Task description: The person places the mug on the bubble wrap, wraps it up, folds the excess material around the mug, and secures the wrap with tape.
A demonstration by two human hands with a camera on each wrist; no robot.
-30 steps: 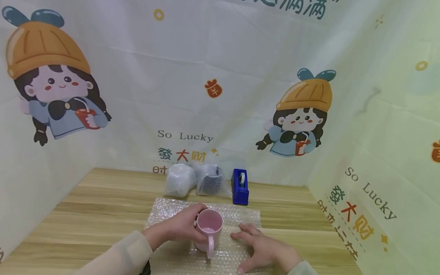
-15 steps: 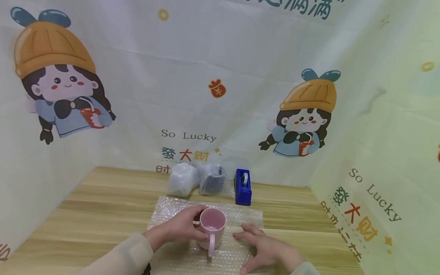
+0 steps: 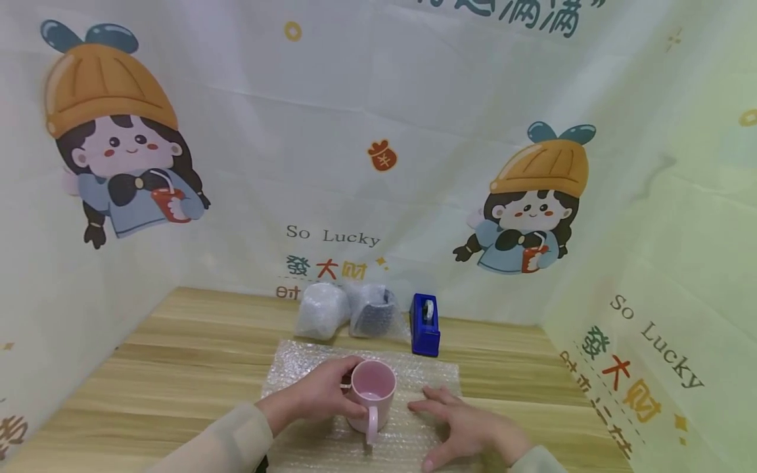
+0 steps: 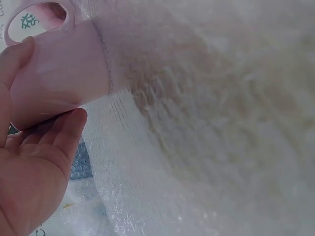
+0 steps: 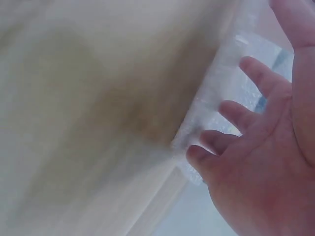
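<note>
Backdrop: printed pale cloth (image 3: 331, 131), cartoon figures and lettering, standing behind and beside a wood-grained surface (image 3: 201, 341).

Pink mug (image 3: 375, 393): one, upright on the bubble wrap (image 3: 405, 450), handle turned toward me. Mouth upward; pink interior visible, no contents that I can see.

My left grip (image 3: 325, 392): curled round the mug's left side, thumb near the handle, fingers toward the far wall — a side hold, I judge, to steady it without covering the mouth.

My right grip (image 3: 464, 424): holding nothing, fingers spread, right of the mug by the wrap's edge; perhaps there to mind the sheet. Whether the fingertips press, I cannot tell.

Wrap: laid flat, extending beyond the mug, likely for cushioning.

Left bundle (image 3: 322, 312): bubble-wrapped, behind the mug and leftward; contents indistinct.

Right bundle (image 3: 375, 316): behind the mug; something dark and rounded inside.

Tape dispenser (image 3: 425, 332): blue, behind the mug and rightward, roll seated within — set back, I suppose, to leave the wrap uncovered.
</note>
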